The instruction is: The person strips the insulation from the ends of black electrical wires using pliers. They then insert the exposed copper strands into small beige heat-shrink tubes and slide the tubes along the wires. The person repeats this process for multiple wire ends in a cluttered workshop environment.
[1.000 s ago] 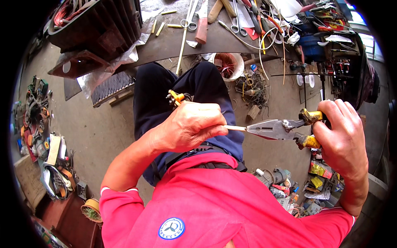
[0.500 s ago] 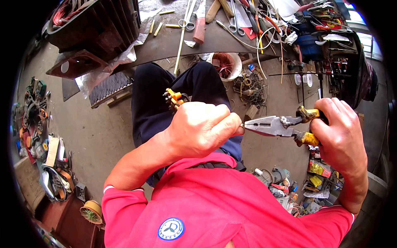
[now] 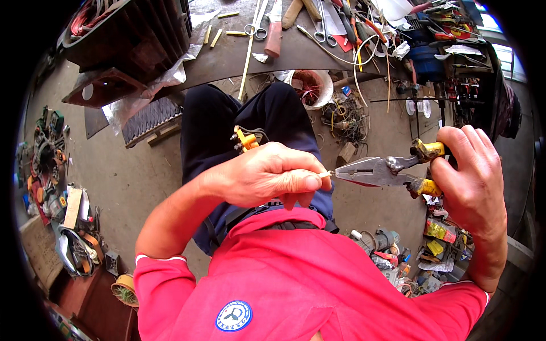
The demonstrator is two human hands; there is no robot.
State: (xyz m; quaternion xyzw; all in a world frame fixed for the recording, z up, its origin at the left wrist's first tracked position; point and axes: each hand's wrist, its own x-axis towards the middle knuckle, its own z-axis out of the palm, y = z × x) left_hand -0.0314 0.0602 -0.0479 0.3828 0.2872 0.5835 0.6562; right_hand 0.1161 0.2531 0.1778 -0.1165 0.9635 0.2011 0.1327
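My left hand (image 3: 276,175) is closed in a pinch over my lap, thumb and fingers pressed on a thin whitish wire (image 3: 326,174); most of it is hidden in the fist. Combination pliers (image 3: 369,171) with worn yellow handles are held in my right hand (image 3: 471,179), fingers around the grips. The pliers' nose points left and meets the wire's tip; whether the jaws bite on it cannot be made out. Behind my left hand shows an orange part (image 3: 246,139) with metal studs and dark leads, partly covered by that hand.
The workbench (image 3: 222,67) ahead carries scissors (image 3: 257,28), a red-handled knife (image 3: 273,41) and loose wires. A finned motor housing (image 3: 133,48) stands at its left. Beneath the edge sits a white bucket (image 3: 325,91) with red wire scraps. Parts piles (image 3: 392,256) lie right on the floor.
My left hand has turned so the thumb lies on top, and the whitish wire now shows at the pliers' tip. The orange part has shifted slightly. The pliers' handles have spread slightly.
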